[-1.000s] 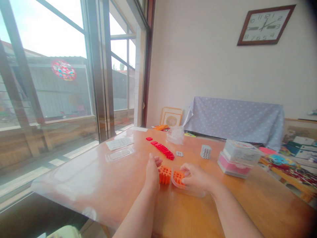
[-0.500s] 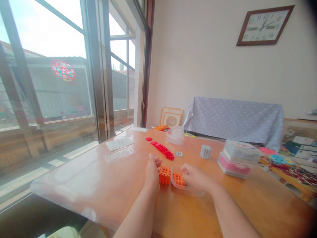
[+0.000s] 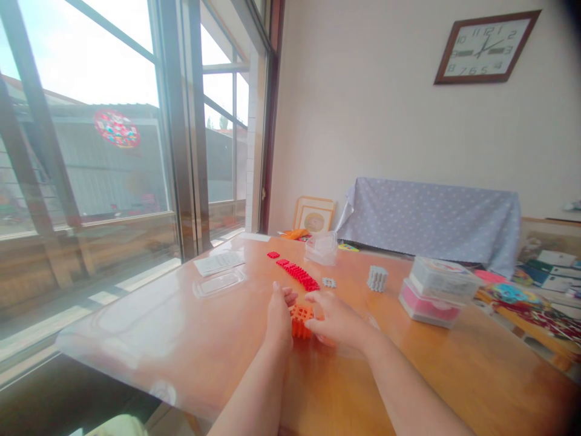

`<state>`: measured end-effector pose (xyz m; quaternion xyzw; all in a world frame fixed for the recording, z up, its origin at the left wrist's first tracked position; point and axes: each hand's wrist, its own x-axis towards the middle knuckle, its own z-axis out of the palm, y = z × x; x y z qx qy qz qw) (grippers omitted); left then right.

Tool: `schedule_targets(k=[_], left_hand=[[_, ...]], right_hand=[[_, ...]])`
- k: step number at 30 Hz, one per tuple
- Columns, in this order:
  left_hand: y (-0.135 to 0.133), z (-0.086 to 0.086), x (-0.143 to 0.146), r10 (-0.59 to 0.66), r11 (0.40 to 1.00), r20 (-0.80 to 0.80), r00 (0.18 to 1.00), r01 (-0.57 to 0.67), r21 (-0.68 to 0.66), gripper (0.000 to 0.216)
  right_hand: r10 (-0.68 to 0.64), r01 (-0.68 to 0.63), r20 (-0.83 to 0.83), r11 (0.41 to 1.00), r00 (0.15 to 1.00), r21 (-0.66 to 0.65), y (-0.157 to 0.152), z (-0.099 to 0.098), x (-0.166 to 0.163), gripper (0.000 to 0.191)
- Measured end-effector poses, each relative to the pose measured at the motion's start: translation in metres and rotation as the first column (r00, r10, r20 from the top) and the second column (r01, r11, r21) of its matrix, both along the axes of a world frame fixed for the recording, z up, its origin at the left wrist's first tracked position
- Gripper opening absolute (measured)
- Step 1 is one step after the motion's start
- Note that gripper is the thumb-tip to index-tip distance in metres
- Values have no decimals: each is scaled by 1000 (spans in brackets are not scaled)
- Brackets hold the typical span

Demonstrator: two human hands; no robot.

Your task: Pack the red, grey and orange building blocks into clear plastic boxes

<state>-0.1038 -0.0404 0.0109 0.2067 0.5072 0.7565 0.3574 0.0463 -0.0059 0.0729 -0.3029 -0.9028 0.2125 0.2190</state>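
An upright block of stacked orange lattice pieces [image 3: 300,321] stands on the table in front of me. My left hand [image 3: 278,318] is at its left side, thumb up and fingers loosely curved, partly behind the block. At the block's right edge is my right hand [image 3: 340,322], its thumb and forefinger apart with no piece visible between them. Whether its fingertips touch the block I cannot tell. Beneath my right hand is a clear plastic container [image 3: 373,321], mostly hidden, with some orange showing under the palm.
Beyond my hands, a row of red lattice pieces [image 3: 297,274] lies near a single grey piece [image 3: 329,282]. A grey stack [image 3: 376,278] and lidded boxes [image 3: 436,290] stand to the right. A clear lid [image 3: 220,283] and paper [image 3: 218,263] lie left; an empty-looking clear box [image 3: 321,248] is farther back.
My right hand has moved left from the container to the orange block, and its fingers have spread. It now covers the orange pieces seen in the container. My left hand has stayed put.
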Motion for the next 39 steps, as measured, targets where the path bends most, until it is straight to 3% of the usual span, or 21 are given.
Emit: schedule_targets(k=[6, 10, 15, 21, 27, 34, 39], left_hand=[[0, 2, 1, 5, 1000, 45, 999, -5, 0, 85], [0, 3, 1, -7, 1000, 74, 997, 6, 17, 83], [2, 1, -1, -14, 1000, 45, 999, 14, 0, 84], [1, 2, 0, -1, 1000, 27, 1000, 1, -19, 82], [-1, 4, 1, -13, 1000, 20, 1000, 14, -19, 80], [2, 2, -1, -6, 999, 21, 1000, 7, -33, 76], [3, 1, -2, -7, 1000, -4, 1000, 7, -17, 72]], right_hand=[[46, -46, 41, 999, 998, -11, -1, -4, -12, 39], [19, -22, -78, 999, 997, -37, 4, -6, -10, 49], [-27, -5, -177, 984, 984, -178, 18, -5, 14, 61], [-31, 21, -41, 971, 999, -239, 26, -6, 52, 55], [-17, 22, 21, 976, 1000, -217, 21, -15, 52, 51], [-182, 164, -95, 971, 979, -174, 49, -15, 81, 39], [-359, 325, -204, 928, 911, -183, 66, -33, 99, 33]])
